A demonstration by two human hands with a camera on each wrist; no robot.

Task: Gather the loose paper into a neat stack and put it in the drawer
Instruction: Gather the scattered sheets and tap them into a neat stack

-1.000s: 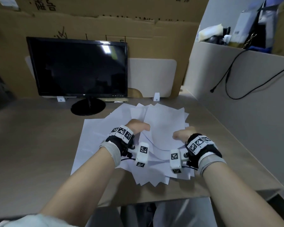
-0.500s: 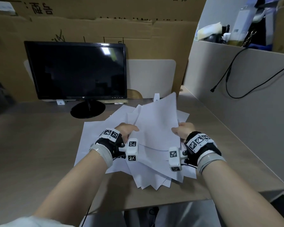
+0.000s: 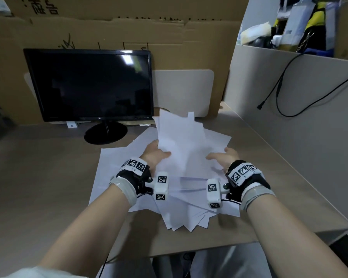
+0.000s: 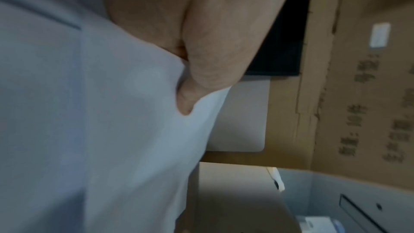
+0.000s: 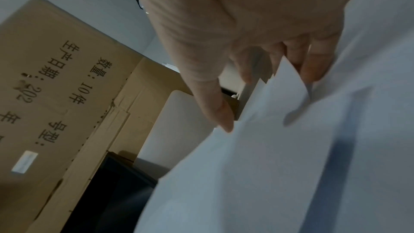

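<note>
Several loose white sheets (image 3: 113, 173) lie spread and fanned on the beige desk (image 3: 38, 177). Both hands hold a bunch of sheets (image 3: 181, 141) tilted up off the desk in front of the monitor. My left hand (image 3: 155, 155) grips the bunch's left edge; in the left wrist view the thumb (image 4: 212, 50) presses on the paper (image 4: 89, 112). My right hand (image 3: 223, 159) holds the right edge, its thumb (image 5: 212, 104) in front and its fingers (image 5: 313, 66) behind the paper (image 5: 268, 166). More sheets (image 3: 185, 217) hang over the desk's near edge. No drawer is in view.
A black monitor (image 3: 88, 85) on a round stand (image 3: 106, 133) stands at the back left. Cardboard (image 3: 129, 27) lines the rear wall. A grey partition (image 3: 289, 117) with hanging black cables (image 3: 279, 87) bounds the right side, clutter on top.
Both hands have lifted a bunch of sheets from flat on the desk to a tilted, raised position and shifted a little farther from me. The remaining sheets stay spread on the desk.
</note>
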